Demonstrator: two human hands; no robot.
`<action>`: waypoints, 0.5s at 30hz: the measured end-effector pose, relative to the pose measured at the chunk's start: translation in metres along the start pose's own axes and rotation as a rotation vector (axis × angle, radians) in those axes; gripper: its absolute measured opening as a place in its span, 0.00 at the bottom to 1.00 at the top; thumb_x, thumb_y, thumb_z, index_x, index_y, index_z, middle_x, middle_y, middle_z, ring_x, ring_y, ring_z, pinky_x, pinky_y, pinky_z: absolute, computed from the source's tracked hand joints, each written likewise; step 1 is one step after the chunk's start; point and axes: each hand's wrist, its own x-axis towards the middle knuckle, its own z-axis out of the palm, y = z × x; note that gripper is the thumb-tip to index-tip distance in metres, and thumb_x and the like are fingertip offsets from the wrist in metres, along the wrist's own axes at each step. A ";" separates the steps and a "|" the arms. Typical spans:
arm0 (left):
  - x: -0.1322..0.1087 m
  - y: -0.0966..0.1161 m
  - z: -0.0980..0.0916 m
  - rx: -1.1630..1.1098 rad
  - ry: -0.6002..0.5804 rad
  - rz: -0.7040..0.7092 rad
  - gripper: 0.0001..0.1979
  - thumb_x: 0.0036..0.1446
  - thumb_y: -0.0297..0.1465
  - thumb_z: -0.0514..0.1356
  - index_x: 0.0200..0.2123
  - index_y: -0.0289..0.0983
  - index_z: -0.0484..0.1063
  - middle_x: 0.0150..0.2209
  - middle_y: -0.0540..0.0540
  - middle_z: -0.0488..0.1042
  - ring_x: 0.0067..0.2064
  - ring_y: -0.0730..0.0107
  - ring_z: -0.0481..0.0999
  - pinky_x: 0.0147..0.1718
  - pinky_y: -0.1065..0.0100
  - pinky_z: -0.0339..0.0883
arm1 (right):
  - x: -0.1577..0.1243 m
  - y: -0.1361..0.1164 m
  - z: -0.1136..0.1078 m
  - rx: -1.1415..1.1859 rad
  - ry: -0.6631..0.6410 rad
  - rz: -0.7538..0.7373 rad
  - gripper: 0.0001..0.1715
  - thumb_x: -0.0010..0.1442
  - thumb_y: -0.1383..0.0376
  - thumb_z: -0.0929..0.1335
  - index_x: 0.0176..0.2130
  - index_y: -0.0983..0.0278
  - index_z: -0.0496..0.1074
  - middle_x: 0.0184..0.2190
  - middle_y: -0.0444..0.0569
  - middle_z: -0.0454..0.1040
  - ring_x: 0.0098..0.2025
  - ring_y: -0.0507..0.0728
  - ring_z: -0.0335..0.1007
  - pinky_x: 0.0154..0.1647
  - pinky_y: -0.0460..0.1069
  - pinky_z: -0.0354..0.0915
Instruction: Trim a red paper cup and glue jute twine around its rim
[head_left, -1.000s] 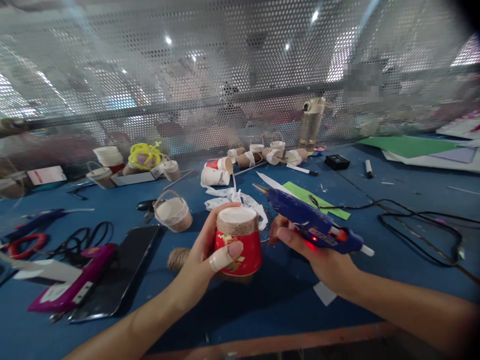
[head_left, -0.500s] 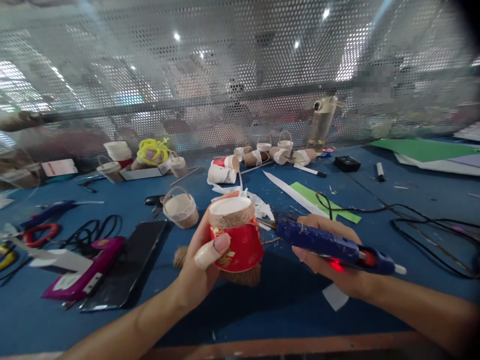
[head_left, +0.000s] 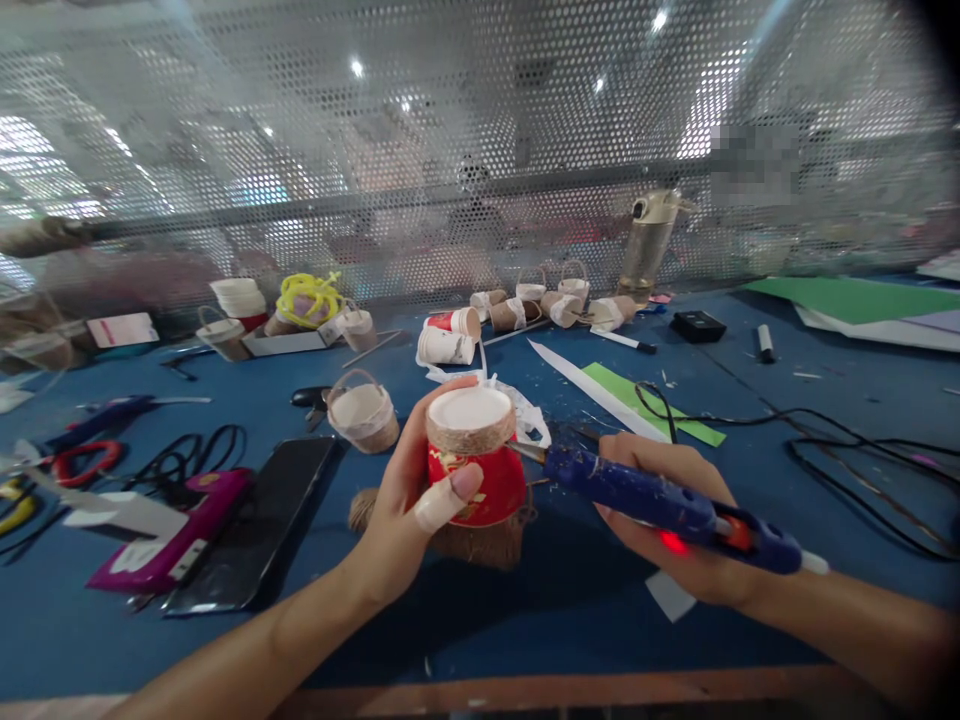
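My left hand is closed round a red paper cup with gold print, its white base facing up. Brown twine is wound in a band round the cup's upper end. A bandage-like wrap covers my left thumb. In my right hand is a blue hot glue gun, a red light glowing on it and a white glue stick jutting from its rear. The nozzle is at the cup's right side, just under the twine band; whether it touches I cannot tell. Behind the cup lies a ball of twine, partly hidden.
Left of the cup stands a small twine-covered basket. A black phone, a purple device and red-handled scissors lie further left. Loose paper cups, green paper and a bottle are farther back. Black cable coils at right.
The cup has tilted, so its base and twine band show at a different angle. My left thumb has shifted right across it, and the glue gun's nozzle has dipped slightly.
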 end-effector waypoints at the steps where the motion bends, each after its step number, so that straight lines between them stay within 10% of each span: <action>1: 0.000 -0.001 -0.001 0.010 0.004 0.002 0.34 0.61 0.39 0.69 0.69 0.49 0.66 0.60 0.44 0.78 0.58 0.50 0.77 0.56 0.58 0.72 | 0.000 0.001 0.000 -0.009 0.000 0.007 0.17 0.61 0.68 0.70 0.28 0.59 0.59 0.25 0.41 0.65 0.26 0.52 0.58 0.27 0.50 0.53; 9: 0.001 0.005 0.002 -0.010 0.003 -0.009 0.38 0.59 0.43 0.69 0.70 0.48 0.64 0.58 0.42 0.79 0.55 0.47 0.79 0.46 0.59 0.78 | 0.000 -0.001 -0.003 -0.105 0.006 0.009 0.15 0.60 0.71 0.69 0.28 0.59 0.59 0.24 0.40 0.64 0.24 0.52 0.57 0.26 0.50 0.54; 15: 0.002 -0.001 -0.002 0.033 -0.016 -0.027 0.38 0.60 0.43 0.69 0.71 0.47 0.64 0.65 0.41 0.74 0.62 0.44 0.75 0.59 0.54 0.71 | 0.000 -0.002 0.001 -0.109 -0.015 -0.024 0.18 0.57 0.71 0.71 0.28 0.59 0.57 0.23 0.38 0.62 0.24 0.51 0.56 0.26 0.49 0.52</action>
